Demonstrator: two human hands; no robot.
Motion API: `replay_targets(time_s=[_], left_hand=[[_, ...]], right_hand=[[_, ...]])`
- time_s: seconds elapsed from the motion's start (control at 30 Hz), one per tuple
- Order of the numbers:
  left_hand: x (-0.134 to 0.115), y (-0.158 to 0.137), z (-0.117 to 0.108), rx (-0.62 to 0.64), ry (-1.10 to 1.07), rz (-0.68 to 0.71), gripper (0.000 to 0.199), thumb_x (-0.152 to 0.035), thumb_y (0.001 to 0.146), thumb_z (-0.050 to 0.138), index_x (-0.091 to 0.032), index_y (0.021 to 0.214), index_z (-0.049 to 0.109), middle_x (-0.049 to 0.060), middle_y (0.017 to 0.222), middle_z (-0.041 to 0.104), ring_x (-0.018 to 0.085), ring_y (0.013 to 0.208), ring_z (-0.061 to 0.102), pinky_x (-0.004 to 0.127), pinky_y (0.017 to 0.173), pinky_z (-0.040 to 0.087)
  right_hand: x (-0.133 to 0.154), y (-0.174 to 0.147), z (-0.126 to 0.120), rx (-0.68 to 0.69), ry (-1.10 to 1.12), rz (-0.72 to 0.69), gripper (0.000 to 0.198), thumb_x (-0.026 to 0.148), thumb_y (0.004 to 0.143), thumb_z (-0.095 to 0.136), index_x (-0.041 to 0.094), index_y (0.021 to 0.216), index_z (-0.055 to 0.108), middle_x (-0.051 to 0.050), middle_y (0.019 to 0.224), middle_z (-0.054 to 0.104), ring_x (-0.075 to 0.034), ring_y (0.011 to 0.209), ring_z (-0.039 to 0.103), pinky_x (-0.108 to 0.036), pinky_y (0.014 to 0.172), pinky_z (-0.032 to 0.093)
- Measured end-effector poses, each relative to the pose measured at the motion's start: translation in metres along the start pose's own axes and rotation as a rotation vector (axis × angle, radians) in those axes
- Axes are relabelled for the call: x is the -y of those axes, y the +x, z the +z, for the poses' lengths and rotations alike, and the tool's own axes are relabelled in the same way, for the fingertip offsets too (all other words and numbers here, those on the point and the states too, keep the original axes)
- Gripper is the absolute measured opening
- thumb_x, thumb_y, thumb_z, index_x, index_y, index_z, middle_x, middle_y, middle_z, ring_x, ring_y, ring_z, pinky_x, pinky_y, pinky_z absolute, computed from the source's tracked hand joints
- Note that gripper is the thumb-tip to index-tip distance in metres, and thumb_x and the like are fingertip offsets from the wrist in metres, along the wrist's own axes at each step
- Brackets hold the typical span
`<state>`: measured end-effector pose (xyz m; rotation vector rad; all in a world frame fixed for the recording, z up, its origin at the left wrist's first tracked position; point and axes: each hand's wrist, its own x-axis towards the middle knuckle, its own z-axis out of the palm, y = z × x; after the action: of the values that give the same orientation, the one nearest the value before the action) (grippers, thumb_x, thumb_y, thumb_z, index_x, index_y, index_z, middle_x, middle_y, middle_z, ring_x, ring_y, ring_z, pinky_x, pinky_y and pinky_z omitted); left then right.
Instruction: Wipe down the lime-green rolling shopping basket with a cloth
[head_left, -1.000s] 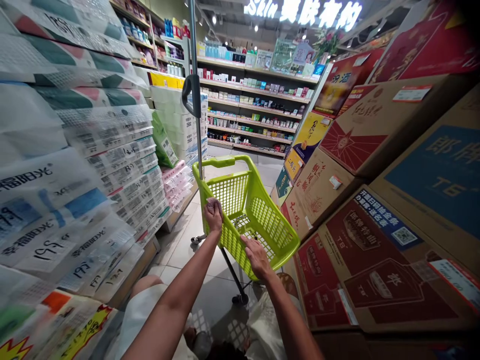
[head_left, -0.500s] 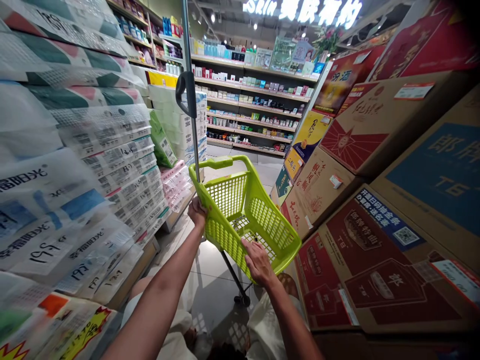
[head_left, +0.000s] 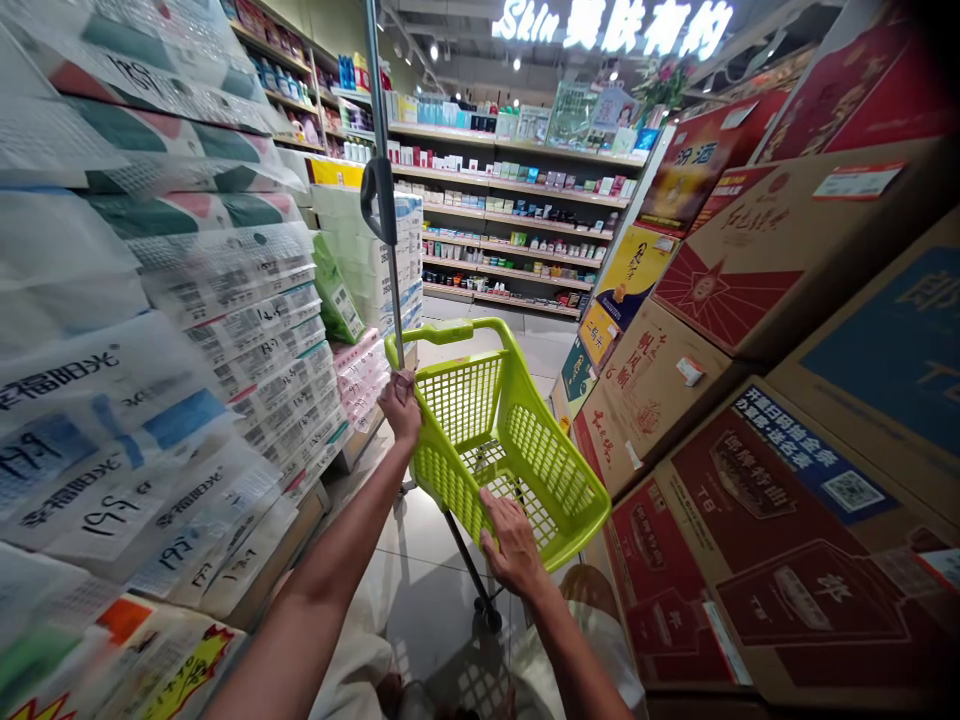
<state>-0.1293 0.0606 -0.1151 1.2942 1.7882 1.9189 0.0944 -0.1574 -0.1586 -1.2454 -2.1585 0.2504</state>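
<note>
A lime-green shopping basket [head_left: 450, 470] on a wheeled frame stands tilted in the aisle before me, and its inside shows only the lattice floor. My left hand [head_left: 402, 408] is closed on the basket's near left corner, close to the foot of the metal pole [head_left: 394, 295]. Over the near rim lies my right hand [head_left: 511, 540], its fingers bent inside the basket and its thumb outside. A dark grey grip [head_left: 380, 200] sits partway up the pole. One black caster [head_left: 491, 615] shows below the basket.
Wrapped paper packs [head_left: 225, 260] are stacked high along the left. Liquor cartons [head_left: 720, 280] form a wall close on the right. Ahead, past pale floor tiles [head_left: 525, 345], stand shelves of small boxes and bottles [head_left: 517, 215]. A low platform edge [head_left: 292, 540] runs under the left stacks.
The shelves and stacks sit slightly lower and further right in view. My left hand has shifted a little up the basket's corner. My right hand keeps its place on the rim.
</note>
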Motion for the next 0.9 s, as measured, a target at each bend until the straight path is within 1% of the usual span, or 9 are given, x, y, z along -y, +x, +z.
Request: replay_targets(time_s=[0.13,0.2,0.33,0.43,0.53,0.6,0.67,0.77,0.9], left_hand=[[0.002,-0.015,-0.016,0.147,0.175,0.172,0.034,-0.016,0.089,0.052,-0.023,0.122,0.061,0.013,0.117,0.053,0.028,0.109,0.051,0.044,0.099,0.046],[-0.002,0.003,-0.021,0.181,0.224,0.171,0.035,-0.016,0.088,0.053,-0.024,0.122,0.062,0.013,0.116,0.050,0.028,0.107,0.050,0.045,0.097,0.048],[-0.013,0.051,-0.022,0.152,0.254,0.127,0.033,-0.021,0.086,0.061,-0.023,0.119,0.064,0.012,0.112,0.047,0.028,0.102,0.049,0.047,0.094,0.049],[-0.006,0.048,-0.028,0.191,0.261,0.129,0.032,-0.016,0.085,0.059,-0.023,0.116,0.064,0.010,0.108,0.047,0.027,0.097,0.050,0.048,0.093,0.050],[0.008,0.027,-0.045,0.313,0.278,0.184,0.028,-0.018,0.084,0.060,-0.025,0.110,0.066,0.009,0.106,0.046,0.026,0.094,0.052,0.048,0.092,0.051],[0.008,0.021,-0.057,0.369,0.309,0.237,0.025,-0.023,0.086,0.062,-0.026,0.109,0.068,0.009,0.105,0.046,0.027,0.096,0.052,0.048,0.094,0.050],[-0.002,0.028,-0.061,0.357,0.328,0.294,0.025,-0.030,0.087,0.063,-0.026,0.111,0.069,0.009,0.105,0.046,0.027,0.099,0.052,0.047,0.096,0.050],[-0.027,0.048,-0.048,0.325,0.312,0.387,0.031,-0.034,0.087,0.065,-0.025,0.116,0.068,0.009,0.110,0.046,0.025,0.099,0.052,0.044,0.098,0.049],[-0.043,0.066,-0.010,0.365,0.351,0.370,0.023,-0.026,0.083,0.068,-0.023,0.105,0.069,0.009,0.108,0.049,0.025,0.099,0.051,0.044,0.097,0.047]], right_hand=[[0.016,0.001,0.013,-0.022,0.001,0.041,0.071,0.023,0.087,0.047,0.014,0.157,0.035,-0.016,0.147,0.056,-0.031,0.134,0.054,-0.055,0.116,0.040],[0.027,-0.001,0.023,-0.040,0.005,0.073,0.072,0.022,0.087,0.047,0.017,0.157,0.035,-0.015,0.147,0.057,-0.031,0.135,0.053,-0.055,0.116,0.040],[0.049,-0.005,0.042,-0.081,0.016,0.139,0.071,0.022,0.086,0.049,0.018,0.156,0.038,-0.015,0.145,0.058,-0.031,0.135,0.053,-0.055,0.116,0.040],[0.048,0.007,0.035,-0.023,0.060,0.103,0.060,0.024,0.089,0.050,0.022,0.149,0.047,-0.012,0.137,0.065,-0.029,0.127,0.060,-0.053,0.117,0.039],[0.015,0.039,0.000,0.002,0.054,0.132,0.047,0.029,0.095,0.047,0.026,0.141,0.055,-0.009,0.126,0.070,-0.026,0.119,0.064,-0.054,0.119,0.036],[-0.021,0.065,-0.029,-0.085,-0.059,0.269,0.051,0.030,0.096,0.046,0.020,0.145,0.050,-0.013,0.141,0.061,-0.029,0.131,0.056,-0.055,0.118,0.035],[-0.058,0.086,-0.051,-0.115,-0.200,0.475,0.060,0.033,0.095,0.050,0.010,0.150,0.041,-0.022,0.154,0.046,-0.035,0.143,0.043,-0.056,0.120,0.030],[-0.096,0.101,-0.060,0.031,-0.223,0.651,0.068,0.038,0.096,0.049,0.007,0.155,0.031,-0.025,0.156,0.041,-0.035,0.143,0.044,-0.050,0.116,0.036],[-0.104,0.098,-0.048,0.222,-0.148,0.721,0.055,0.026,0.099,0.037,0.014,0.152,0.031,-0.018,0.128,0.067,-0.027,0.114,0.067,-0.036,0.092,0.049]])
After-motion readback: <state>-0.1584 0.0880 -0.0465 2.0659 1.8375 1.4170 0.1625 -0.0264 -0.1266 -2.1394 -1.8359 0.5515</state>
